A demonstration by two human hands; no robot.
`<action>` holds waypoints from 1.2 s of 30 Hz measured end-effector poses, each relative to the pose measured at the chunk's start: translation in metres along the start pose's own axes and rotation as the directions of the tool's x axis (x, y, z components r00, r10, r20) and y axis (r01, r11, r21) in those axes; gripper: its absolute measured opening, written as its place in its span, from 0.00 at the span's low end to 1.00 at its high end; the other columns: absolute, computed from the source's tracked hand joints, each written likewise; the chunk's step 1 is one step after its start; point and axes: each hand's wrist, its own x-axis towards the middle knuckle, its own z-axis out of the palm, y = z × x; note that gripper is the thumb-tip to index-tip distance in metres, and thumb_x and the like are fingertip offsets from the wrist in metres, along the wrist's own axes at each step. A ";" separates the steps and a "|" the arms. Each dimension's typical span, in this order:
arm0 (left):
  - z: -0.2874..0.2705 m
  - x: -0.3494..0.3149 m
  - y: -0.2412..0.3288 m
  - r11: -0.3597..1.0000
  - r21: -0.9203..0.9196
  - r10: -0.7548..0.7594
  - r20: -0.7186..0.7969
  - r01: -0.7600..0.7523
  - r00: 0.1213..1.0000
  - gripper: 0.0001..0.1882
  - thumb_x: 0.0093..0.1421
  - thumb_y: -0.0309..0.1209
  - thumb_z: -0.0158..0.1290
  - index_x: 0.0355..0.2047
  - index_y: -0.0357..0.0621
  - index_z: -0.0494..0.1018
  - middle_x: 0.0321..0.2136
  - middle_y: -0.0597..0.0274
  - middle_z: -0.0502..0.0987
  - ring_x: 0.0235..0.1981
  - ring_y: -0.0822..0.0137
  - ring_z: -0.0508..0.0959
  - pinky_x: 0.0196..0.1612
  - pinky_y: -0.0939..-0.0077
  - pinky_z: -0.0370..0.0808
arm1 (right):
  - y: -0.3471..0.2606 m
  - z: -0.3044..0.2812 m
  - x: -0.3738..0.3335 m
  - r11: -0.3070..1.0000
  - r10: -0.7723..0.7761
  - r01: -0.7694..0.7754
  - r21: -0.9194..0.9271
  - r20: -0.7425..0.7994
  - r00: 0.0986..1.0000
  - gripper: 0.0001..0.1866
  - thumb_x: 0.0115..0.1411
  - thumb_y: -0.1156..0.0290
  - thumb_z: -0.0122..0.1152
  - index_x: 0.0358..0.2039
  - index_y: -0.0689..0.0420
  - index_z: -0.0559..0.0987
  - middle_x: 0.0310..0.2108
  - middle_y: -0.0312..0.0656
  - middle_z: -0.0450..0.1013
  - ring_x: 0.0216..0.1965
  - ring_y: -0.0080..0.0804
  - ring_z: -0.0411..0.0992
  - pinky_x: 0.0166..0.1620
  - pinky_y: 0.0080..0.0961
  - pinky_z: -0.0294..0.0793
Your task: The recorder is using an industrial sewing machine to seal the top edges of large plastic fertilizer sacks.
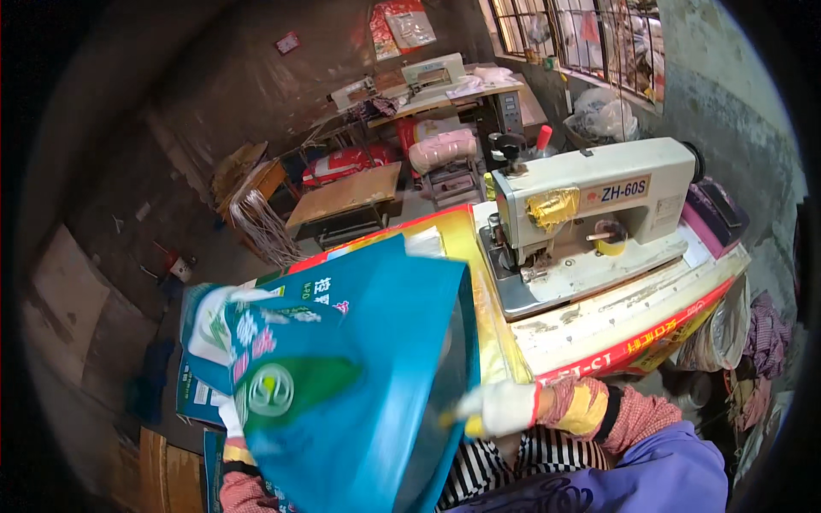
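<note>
A large blue printed sack (376, 342), with flowers and a green leaf shape, bulges up in front of me, its right part blurred. On its right side the dark inside shows between two layers. My right hand (500, 409), in a white glove with yellowish fingertips, is closed on the right edge of this sack. At the sack's lower left edge is my left hand (229, 419), also gloved; the sack hides most of it and its fingers. More blue sacks (197, 393) lie beneath. A white sewing machine (599, 197) stands just beyond, to the right.
The worktable (547, 342) has a red and yellow printed cover. A purple box (717, 218) sits behind the machine. Further off are a low wooden table (346, 197), a bundle of pale strings (256, 222) and another sewing machine (434, 73). Cloths (767, 333) hang at the right.
</note>
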 end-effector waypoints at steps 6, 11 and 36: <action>0.052 -0.009 -0.042 0.976 0.202 -0.097 0.053 0.085 0.994 0.18 0.57 0.28 0.46 0.49 0.49 0.68 0.29 0.57 0.78 0.26 0.57 0.78 0.27 0.65 0.75 | -0.021 -0.035 -0.024 0.918 -0.375 0.355 -0.179 -0.687 0.623 0.11 0.48 0.69 0.62 0.34 0.54 0.76 0.22 0.42 0.71 0.24 0.40 0.72 0.28 0.34 0.71; 0.061 -0.003 -0.060 0.957 0.253 -0.165 0.062 0.144 0.984 0.18 0.55 0.28 0.46 0.47 0.49 0.68 0.27 0.57 0.78 0.24 0.55 0.78 0.26 0.64 0.75 | -0.070 -0.091 -0.006 0.819 -0.533 -0.027 -0.573 -0.779 0.331 0.33 0.35 0.68 0.69 0.46 0.56 0.71 0.41 0.44 0.67 0.38 0.47 0.66 0.42 0.38 0.67; -0.028 0.123 0.258 0.635 -0.672 0.537 0.031 -0.380 0.843 0.20 0.62 0.39 0.43 0.47 0.37 0.69 0.45 0.47 0.73 0.50 0.50 0.70 0.54 0.69 0.64 | 0.100 -0.076 0.070 0.844 0.209 -0.412 -0.343 -0.499 0.841 0.22 0.52 0.51 0.54 0.43 0.49 0.76 0.36 0.48 0.75 0.38 0.47 0.73 0.40 0.41 0.71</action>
